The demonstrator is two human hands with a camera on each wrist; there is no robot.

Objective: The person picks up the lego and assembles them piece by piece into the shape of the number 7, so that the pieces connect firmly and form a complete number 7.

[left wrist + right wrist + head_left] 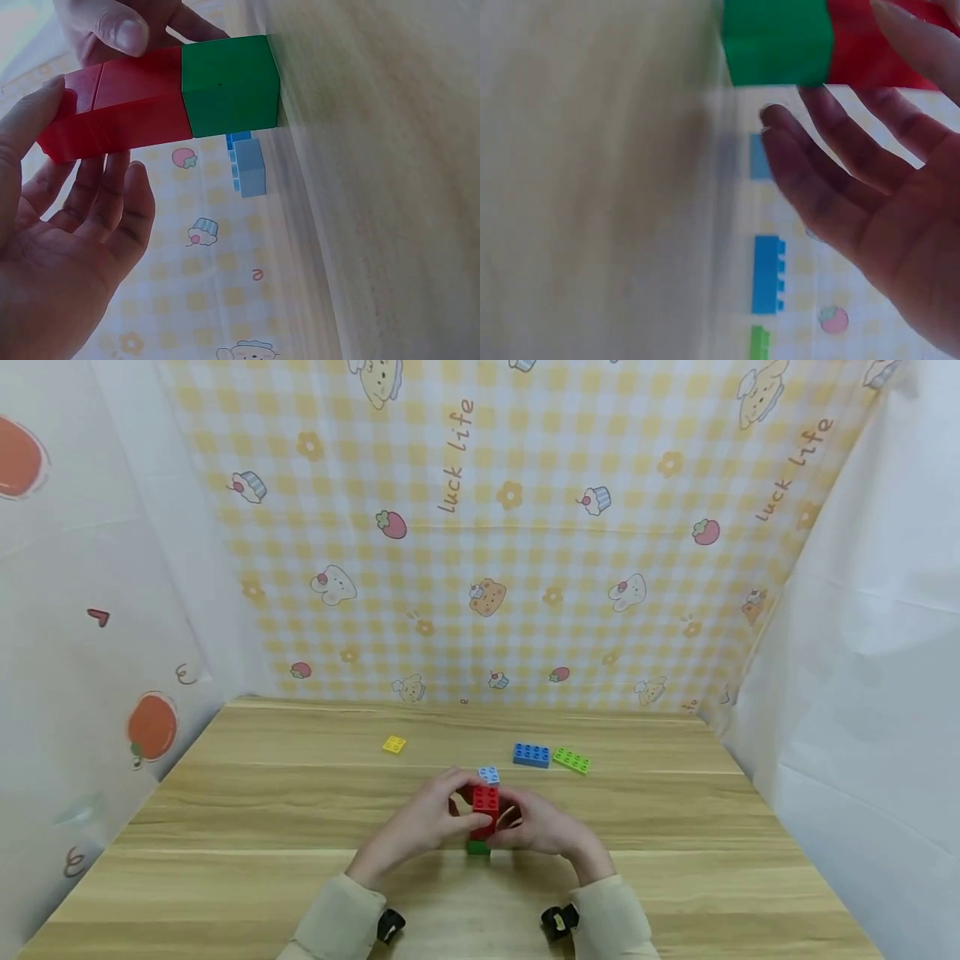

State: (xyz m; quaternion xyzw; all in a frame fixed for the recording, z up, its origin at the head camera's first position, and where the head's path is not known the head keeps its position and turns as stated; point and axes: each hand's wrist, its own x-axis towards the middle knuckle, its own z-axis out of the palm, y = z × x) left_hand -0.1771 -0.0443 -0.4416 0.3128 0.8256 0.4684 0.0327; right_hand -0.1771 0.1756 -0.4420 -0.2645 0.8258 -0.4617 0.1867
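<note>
Nearest us, two pale sleeves (341, 914) reach in over the wooden table (697, 860), a black device (390, 925) at each wrist. Beyond them we see the left hand (431, 817) pinching the upper of two red bricks (485, 800), thumb on the near side, fingers behind. The right hand (543, 822) has its thumb and fingers closed to the red bricks' width lower down; its own wrist view is blurred, so we cannot tell how firmly it grips. The red bricks sit upright on a green brick (479, 848), which stands on the table. Just behind is a light-blue brick (488, 774), partly hidden; farther, right, a lime brick (572, 761) beside a blue brick (531, 755); farther left, a yellow brick (393, 744). A checked cloth (450, 568) hangs behind.
</note>
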